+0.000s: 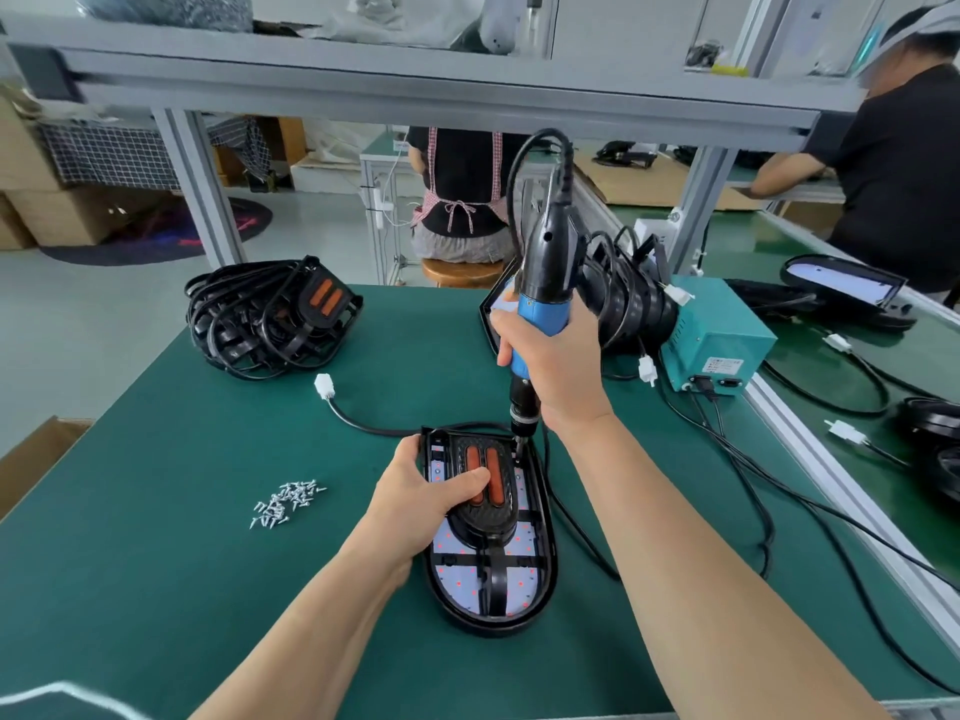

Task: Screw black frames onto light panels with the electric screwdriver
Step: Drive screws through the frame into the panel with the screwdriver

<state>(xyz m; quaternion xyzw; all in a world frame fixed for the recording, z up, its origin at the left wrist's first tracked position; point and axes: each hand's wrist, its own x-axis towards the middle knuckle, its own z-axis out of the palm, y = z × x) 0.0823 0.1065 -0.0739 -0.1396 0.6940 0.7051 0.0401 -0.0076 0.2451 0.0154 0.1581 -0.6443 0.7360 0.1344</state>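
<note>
From the head view, the light panel (521, 584) lies flat on the green bench mat (182, 589) just in front of the person, with the black frame (493, 576) seated on top of it. The left hand (421, 491) grips the frame's raised centre, thumb across the 2 orange pads and fingers curled over the far left edge, pinning frame and panel together. The right hand (556, 366) is clenched round the blue barrel of the electric screwdriver (545, 283), held nearly upright with its bit at the frame's far right corner. The frame looks like light, stiff moulded plastic that would skate on the mat, so pressing down on the centre hump seems the sound hold. The LED face is probably fragile and best left untouched. Loose screws (288, 504) lie near the left hand.
</note>
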